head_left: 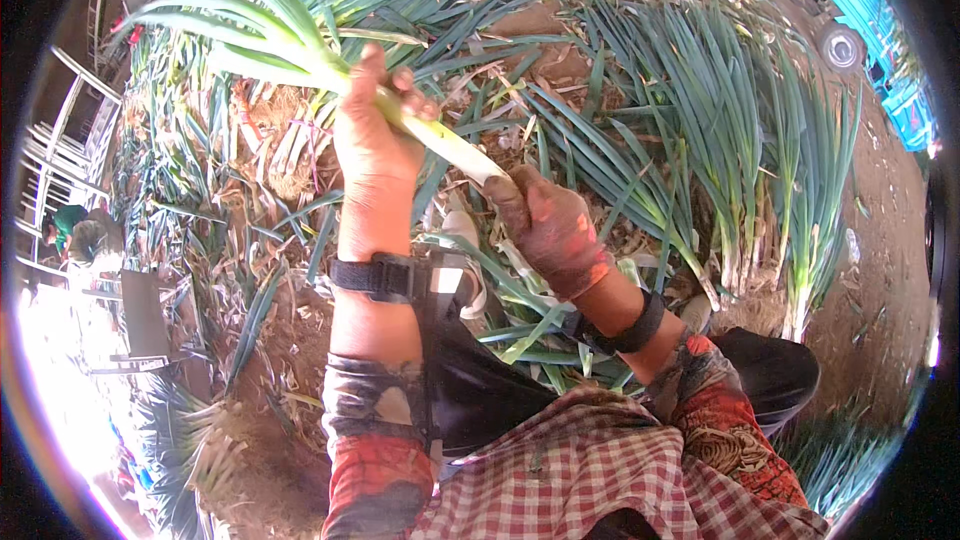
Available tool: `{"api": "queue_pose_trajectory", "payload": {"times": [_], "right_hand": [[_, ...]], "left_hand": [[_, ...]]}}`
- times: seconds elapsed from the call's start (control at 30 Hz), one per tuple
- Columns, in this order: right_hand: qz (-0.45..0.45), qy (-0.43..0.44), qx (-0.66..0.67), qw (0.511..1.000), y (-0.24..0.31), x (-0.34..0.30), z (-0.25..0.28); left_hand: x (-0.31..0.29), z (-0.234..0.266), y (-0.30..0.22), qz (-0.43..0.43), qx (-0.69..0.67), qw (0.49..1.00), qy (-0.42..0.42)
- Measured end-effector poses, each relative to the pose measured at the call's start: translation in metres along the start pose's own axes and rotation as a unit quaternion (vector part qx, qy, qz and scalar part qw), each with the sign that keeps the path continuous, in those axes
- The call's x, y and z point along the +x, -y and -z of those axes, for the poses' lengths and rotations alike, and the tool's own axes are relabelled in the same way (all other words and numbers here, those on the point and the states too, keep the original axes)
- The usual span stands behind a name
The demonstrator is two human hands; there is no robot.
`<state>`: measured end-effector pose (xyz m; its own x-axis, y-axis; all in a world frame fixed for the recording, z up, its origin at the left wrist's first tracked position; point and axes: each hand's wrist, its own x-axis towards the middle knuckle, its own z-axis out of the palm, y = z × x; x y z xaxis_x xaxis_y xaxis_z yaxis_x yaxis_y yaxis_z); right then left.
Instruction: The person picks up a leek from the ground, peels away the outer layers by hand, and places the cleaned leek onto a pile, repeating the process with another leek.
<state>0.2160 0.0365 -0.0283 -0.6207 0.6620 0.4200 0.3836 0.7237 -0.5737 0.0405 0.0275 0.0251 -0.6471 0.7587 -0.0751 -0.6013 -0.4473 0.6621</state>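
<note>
A thick green onion (pixel 452 148) slants across the upper middle, its leaves spreading to the far left and its white shank pointing toward the right. Around its stalk, just below where the leaves fan out, my left hand (pixel 375 135) is closed. My right hand (pixel 552 230), stained dark and reddish or in a thin glove, grips the white lower end with thumb and fingers together. That end's tip is hidden by the fingers. Below the hands, loose leaves and peelings (pixel 530 340) lie between my legs.
Upright green onions (pixel 730 160) stand in a bunch at the right. A tied bundle (pixel 290 145) lies at the left, with more onions (pixel 180 450) at the lower left. A blue vehicle (pixel 860 10) stands far right, and white metal frames (pixel 65 160) far left.
</note>
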Motion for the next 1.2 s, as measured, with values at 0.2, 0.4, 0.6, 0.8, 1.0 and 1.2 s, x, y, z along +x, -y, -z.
{"api": "queue_pose_trajectory", "payload": {"times": [0.2, 0.4, 0.6, 0.8, 1.0, 1.2], "right_hand": [[-0.339, 0.039, 0.386, 0.857, -0.02, 0.011, -0.011], [-0.359, -0.197, 0.537, 0.737, -0.063, 0.024, -0.009], [-0.416, -0.048, 0.699, 0.58, -0.111, -0.033, 0.047], [-0.081, -0.098, -0.064, 0.99, -0.077, -0.049, 0.063], [-0.053, 0.011, -0.013, 0.998, -0.024, -0.022, 0.046], [-0.007, -0.003, -0.017, 1.0, -0.035, -0.021, 0.035]], "left_hand": [[-0.008, -0.001, -0.001, -0.02, -0.022, 0.997, 0.065], [-0.011, -0.003, -0.006, -0.067, -0.021, 0.997, -0.014], [-0.004, 0.017, -0.027, -0.097, -0.023, 0.995, -0.03], [-0.003, 0.012, -0.02, -0.111, -0.014, 0.993, -0.037], [-0.015, -0.007, -0.003, -0.089, -0.001, 0.996, -0.02], [-0.015, -0.007, 0.003, -0.103, 0.005, 0.994, -0.031]]}}
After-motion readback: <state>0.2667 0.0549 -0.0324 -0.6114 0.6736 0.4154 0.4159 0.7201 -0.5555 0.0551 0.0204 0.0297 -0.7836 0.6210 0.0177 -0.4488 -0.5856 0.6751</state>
